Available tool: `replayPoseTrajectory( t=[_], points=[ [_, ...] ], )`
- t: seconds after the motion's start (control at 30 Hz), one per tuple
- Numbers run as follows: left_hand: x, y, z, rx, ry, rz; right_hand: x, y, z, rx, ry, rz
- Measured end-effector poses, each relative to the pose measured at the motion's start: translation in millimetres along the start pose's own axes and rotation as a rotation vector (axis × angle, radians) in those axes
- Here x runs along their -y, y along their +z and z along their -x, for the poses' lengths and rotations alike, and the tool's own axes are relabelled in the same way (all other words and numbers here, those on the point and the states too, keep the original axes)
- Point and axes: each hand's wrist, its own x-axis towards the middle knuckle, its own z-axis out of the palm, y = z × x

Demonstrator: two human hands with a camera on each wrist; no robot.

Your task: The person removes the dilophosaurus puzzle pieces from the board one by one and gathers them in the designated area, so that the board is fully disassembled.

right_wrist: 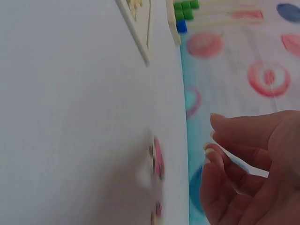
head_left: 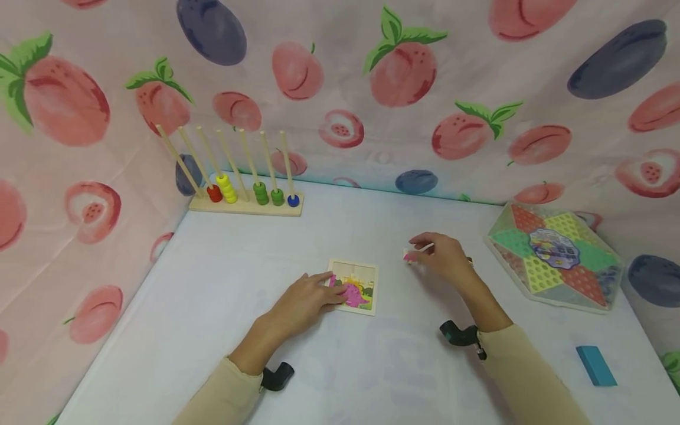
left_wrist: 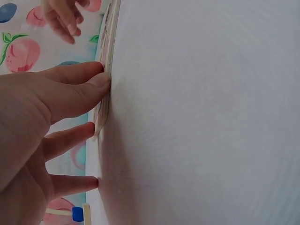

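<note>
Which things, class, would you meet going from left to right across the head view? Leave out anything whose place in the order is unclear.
Bead rack → dinosaur puzzle → right hand → hexagonal game box.

Consists of a smooth white tabletop [head_left: 393,366]. Carries at the far left a wooden bead rack [head_left: 247,209], with seven pegs [head_left: 287,162] in a row and red, yellow, green and blue beads [head_left: 261,193]. Bears near the middle a square wooden puzzle board [head_left: 345,268], lying flat, with a pink dinosaur picture. Supports, to the right of this board, small puzzle pieces [right_wrist: 158,159] marked with pink, lying apart from each other. Holds at the far right a hexagonal game box [head_left: 555,251], with a red, yellow and green star pattern and a purple label. Includes, toward the right front, a blue rectangular block [head_left: 597,366], well apart from the board.
</note>
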Motion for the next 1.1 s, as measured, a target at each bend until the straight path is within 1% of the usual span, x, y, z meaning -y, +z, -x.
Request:
replayPoseTrajectory(
  t=[0.1, 0.2, 0.37, 0.47, 0.57, 0.67, 0.77, 0.83, 0.93, 1.1],
  points=[
    [-0.2, -0.1, 0.1, -0.007, 0.005, -0.009, 18, 14, -2.9, 0.049, -0.053, -0.015],
    [-1.0, 0.3, 0.0, -0.023, 0.01, -0.027, 32, 25, -3.7, 0.092, -0.131, -0.038],
    [-1.7, 1.9, -0.5, -0.044, 0.017, -0.071, 47, 39, -4.0, 0.178, -0.318, -0.082],
    [-2.1, 1.7, -0.4, -0.06, 0.021, -0.095, 52, 49, -5.7, 0.253, -0.395, -0.107],
    [-1.8, 0.7, 0.1, -0.072, 0.035, -0.111, 56, 58, -7.9, 0.326, -0.411, -0.123],
    [-0.2, -0.2, 0.6, -0.075, 0.067, -0.132, 59, 67, -10.5, 0.366, -0.418, -0.094],
    [1.7, -1.0, 1.0, -0.07, 0.104, -0.155, 60, 73, -13.1, 0.374, -0.425, -0.047],
    [2.9, -1.8, 1.7, -0.062, 0.119, -0.165, 61, 75, -14.1, 0.372, -0.424, -0.033],
    [3.7, -3.5, 4.7, -0.035, 0.118, -0.142, 63, 77, -14.5, 0.371, -0.42, -0.034],
    [3.2, -6.6, 12.3, 0.041, 0.103, -0.074, 66, 79, -15.4, 0.364, -0.407, -0.036]
  ],
)
